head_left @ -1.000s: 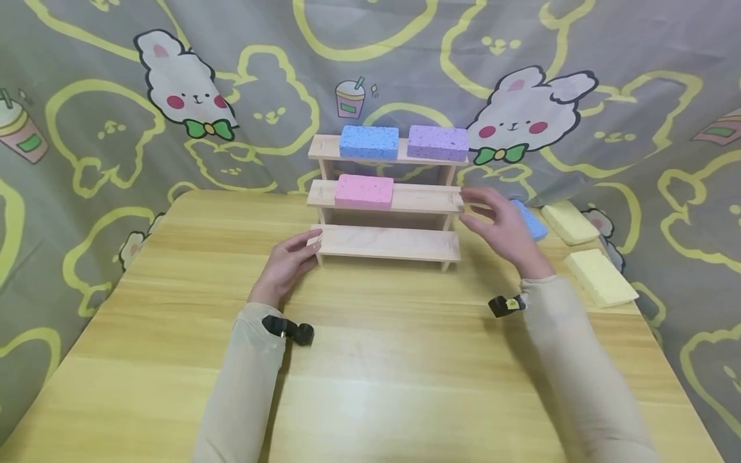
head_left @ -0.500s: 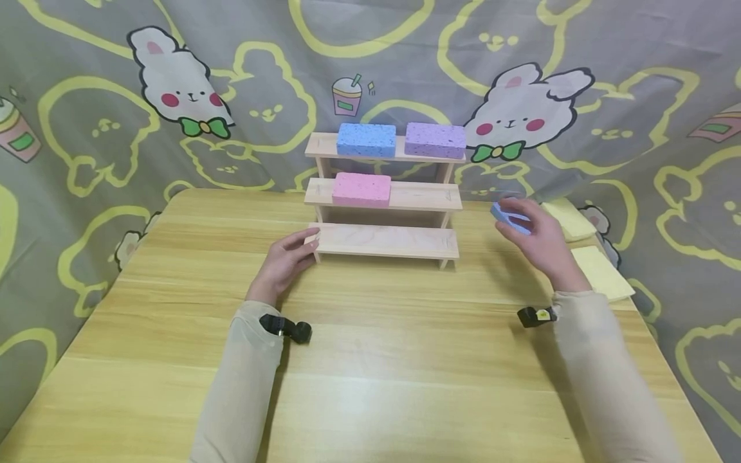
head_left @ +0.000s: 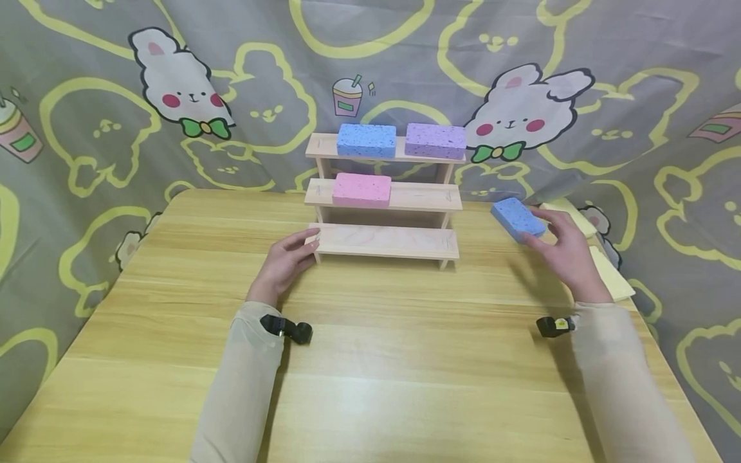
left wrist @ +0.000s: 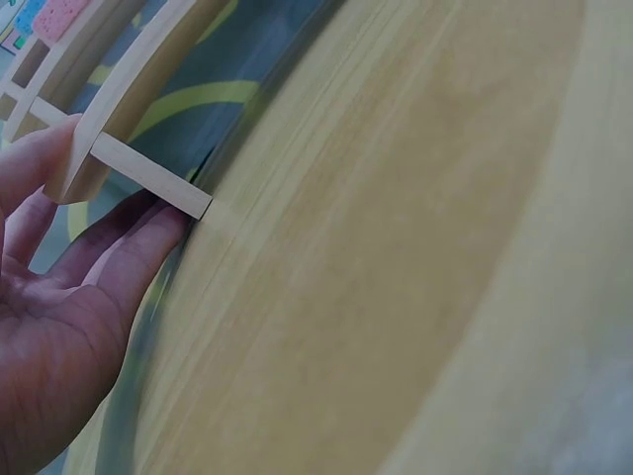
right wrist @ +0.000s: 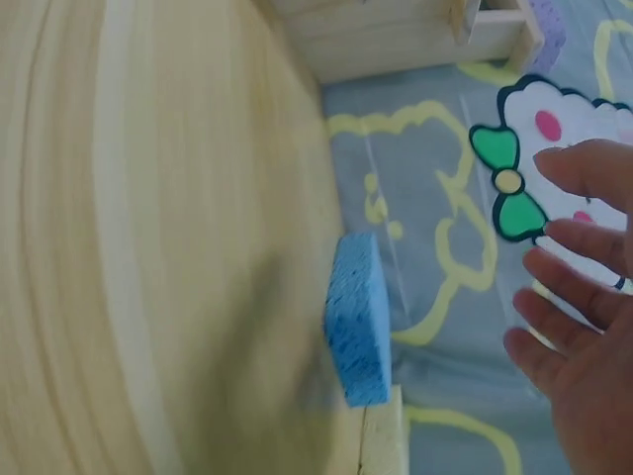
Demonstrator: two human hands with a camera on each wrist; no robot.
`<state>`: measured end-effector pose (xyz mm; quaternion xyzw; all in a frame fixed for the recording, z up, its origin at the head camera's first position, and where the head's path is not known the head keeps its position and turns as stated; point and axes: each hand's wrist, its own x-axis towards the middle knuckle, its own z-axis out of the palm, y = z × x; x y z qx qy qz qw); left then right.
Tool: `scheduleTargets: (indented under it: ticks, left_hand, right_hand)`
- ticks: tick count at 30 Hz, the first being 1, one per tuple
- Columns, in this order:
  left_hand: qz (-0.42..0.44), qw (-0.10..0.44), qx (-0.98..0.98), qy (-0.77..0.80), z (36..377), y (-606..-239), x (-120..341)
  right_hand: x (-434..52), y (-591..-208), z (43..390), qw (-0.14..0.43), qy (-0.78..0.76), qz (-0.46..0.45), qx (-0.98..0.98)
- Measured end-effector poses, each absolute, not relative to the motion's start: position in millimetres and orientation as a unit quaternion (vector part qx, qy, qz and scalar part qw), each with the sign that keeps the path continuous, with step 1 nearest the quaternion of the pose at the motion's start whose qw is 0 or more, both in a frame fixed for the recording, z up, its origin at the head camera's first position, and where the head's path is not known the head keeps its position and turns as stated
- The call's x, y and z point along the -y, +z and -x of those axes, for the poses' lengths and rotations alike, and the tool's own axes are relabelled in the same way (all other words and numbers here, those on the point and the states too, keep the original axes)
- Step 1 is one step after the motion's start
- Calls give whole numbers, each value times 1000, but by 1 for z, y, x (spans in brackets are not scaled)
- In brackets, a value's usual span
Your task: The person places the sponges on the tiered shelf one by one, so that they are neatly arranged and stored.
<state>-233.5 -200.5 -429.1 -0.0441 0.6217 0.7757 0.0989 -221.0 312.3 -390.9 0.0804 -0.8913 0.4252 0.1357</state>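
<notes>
In the head view a three-tier wooden shelf rack [head_left: 388, 240] stands at the back of the table. My left hand [head_left: 285, 262] holds the left end of its lowest shelf, thumb on the board and fingers by the leg [left wrist: 153, 180]. Off to the right, my right hand [head_left: 570, 247] hovers close to a blue sponge [head_left: 515, 217] lying on the table; its thumb overlaps the sponge's near edge there. The right wrist view shows a gap between that sponge [right wrist: 358, 322] and the spread, relaxed fingers [right wrist: 574, 282].
On the top tier sit a blue sponge [head_left: 366, 140] and a purple sponge [head_left: 435, 141]. A pink sponge [head_left: 361, 190] rests on the middle tier. Two pale yellow sponges, one at the back [head_left: 573, 215] and one nearer [head_left: 612, 276], lie partly behind my right hand. A patterned curtain [head_left: 243, 96] hangs behind the table.
My right hand has left the right end of the middle shelf and moved right, passing over the blue sponge, which now shows more fully. The left hand stays on the rack.
</notes>
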Motion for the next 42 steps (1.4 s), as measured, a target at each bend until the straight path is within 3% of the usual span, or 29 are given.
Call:
scheduleTargets:
  ticks: [14, 42]
  left_hand:
    - [42, 98, -621, 777, 234, -428, 201]
    - [48, 102, -631, 768, 234, -428, 201]
  right_hand:
    - [-330, -409, 236, 49, 390, 6, 919]
    - [-346, -423, 269, -27, 311, 10, 950]
